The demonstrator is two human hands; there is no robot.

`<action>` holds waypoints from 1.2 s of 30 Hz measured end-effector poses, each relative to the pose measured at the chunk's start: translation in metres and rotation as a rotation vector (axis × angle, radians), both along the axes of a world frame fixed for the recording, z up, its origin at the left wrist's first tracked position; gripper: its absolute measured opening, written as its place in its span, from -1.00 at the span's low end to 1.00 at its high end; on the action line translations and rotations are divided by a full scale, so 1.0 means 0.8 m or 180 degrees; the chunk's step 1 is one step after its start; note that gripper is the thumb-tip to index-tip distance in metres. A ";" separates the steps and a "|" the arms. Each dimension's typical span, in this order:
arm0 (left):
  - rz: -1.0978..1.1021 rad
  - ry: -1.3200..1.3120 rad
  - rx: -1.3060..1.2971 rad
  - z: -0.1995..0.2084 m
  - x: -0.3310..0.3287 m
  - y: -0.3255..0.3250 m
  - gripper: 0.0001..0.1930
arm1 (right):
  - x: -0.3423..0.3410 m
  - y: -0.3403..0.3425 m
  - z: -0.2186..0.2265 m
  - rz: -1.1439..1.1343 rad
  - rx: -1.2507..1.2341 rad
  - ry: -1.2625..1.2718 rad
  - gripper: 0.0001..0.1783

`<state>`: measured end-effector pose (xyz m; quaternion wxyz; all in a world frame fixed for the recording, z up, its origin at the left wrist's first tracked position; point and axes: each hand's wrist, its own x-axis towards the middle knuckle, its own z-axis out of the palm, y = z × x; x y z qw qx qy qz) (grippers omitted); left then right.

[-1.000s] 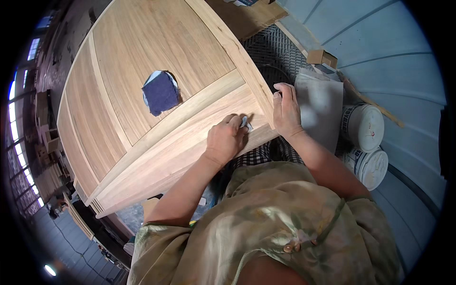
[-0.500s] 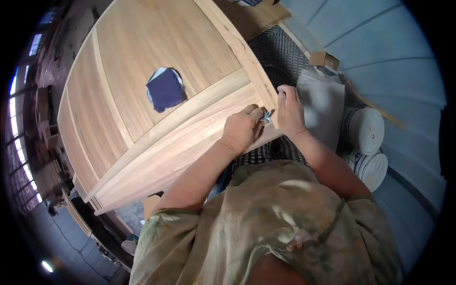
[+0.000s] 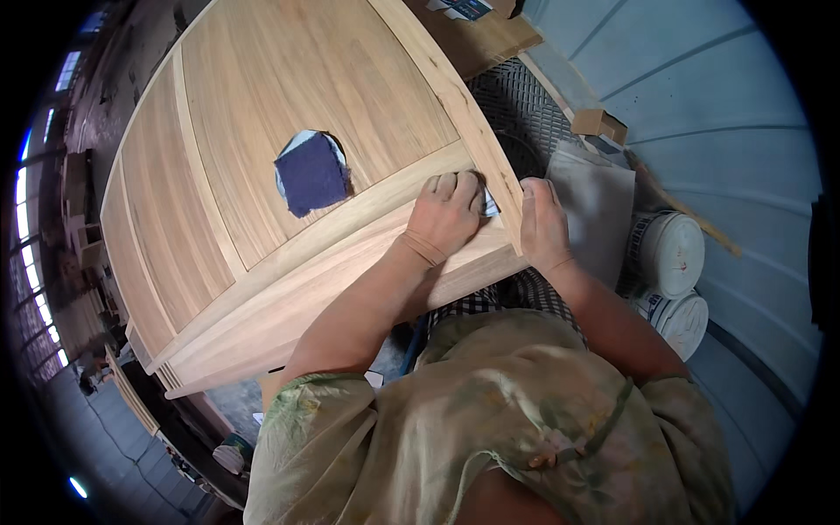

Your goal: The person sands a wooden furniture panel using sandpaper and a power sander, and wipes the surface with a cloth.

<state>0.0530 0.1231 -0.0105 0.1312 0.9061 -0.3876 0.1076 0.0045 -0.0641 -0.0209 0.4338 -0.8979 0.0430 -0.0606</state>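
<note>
A large pale wooden panel (image 3: 324, 79) with framed sections lies before me, a raised rail along its near side. My left hand (image 3: 446, 210) has its fingers curled over that rail close to the right end. It presses a small folded piece of what looks like sandpaper (image 3: 491, 206), whitish with bluish lines, into the corner by the end rail; most of it is hidden. My right hand (image 3: 544, 223) grips the outer edge of the end rail (image 3: 490, 157). A square of purple cloth (image 3: 313, 173) rests on a pale round disc on the panel.
To the right stand two white lidded buckets (image 3: 672, 254), with a large pale sheet (image 3: 595, 201) and a wooden stick (image 3: 691, 206) nearby. A small cardboard box (image 3: 600, 125) sits by the blue-grey wall (image 3: 726, 79). Flattened cardboard (image 3: 481, 44) lies beyond the panel's right edge.
My left hand has shifted slightly up and away from me, onto the rail, taking the folded piece along. My right hand has slid slightly nearer along the end rail. The view has shifted a little.
</note>
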 end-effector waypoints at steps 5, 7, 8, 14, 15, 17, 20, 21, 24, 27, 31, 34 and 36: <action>-0.0134 0.0010 0.0028 0.024 -0.018 0.045 -0.70 | -0.009 -0.002 -0.002 -0.0056 -0.0001 0.0113 -0.80; -0.0236 -0.0115 0.0143 0.018 -0.006 0.033 -0.69 | 0.000 -0.001 0.002 0.0051 -0.0011 0.0018 -0.79; -0.0094 -0.0030 0.0141 0.005 -0.002 0.015 -0.69 | 0.000 0.003 0.003 0.0051 -0.0001 0.0080 -0.79; -0.0293 -0.0052 0.0120 0.023 -0.014 0.031 -0.56 | -0.010 -0.001 0.001 -0.0004 -0.0048 0.0064 -0.79; -0.0295 -0.0113 0.0195 0.022 -0.019 0.035 -0.54 | -0.012 0.003 0.002 -0.0019 -0.0090 0.0099 -0.80; -0.0307 0.0040 -0.0173 0.016 0.015 0.010 -0.61 | 0.006 -0.003 -0.001 0.0081 0.0036 -0.0018 -0.79; -0.0146 0.0124 -0.0185 0.012 0.010 0.011 -0.62 | -0.001 -0.002 0.002 0.0071 0.0023 0.0194 -0.80; -0.0074 0.0273 -0.0281 0.017 0.012 0.016 -0.61 | -0.002 -0.004 0.000 0.0112 -0.0208 0.0103 -0.80; 0.0825 0.1018 -0.0974 0.042 -0.003 0.018 -0.69 | -0.002 -0.005 0.005 0.0242 -0.0845 -0.0377 -0.73; 0.1907 0.2809 -0.2293 0.046 -0.023 0.010 -0.72 | -0.003 0.004 0.044 0.0391 -0.0688 -0.0599 -0.66; 0.1554 0.3660 -0.3733 0.040 -0.053 -0.020 -0.69 | -0.002 0.026 0.068 0.0718 0.1772 0.0383 -0.55; 0.1357 0.3903 -0.3392 0.066 -0.045 -0.020 -0.73 | 0.015 0.024 0.074 0.0515 0.2091 0.0572 -0.70; 0.1419 0.3168 -0.2432 0.081 -0.020 0.004 -0.65 | 0.029 0.011 0.065 0.0412 0.1766 0.0289 -0.81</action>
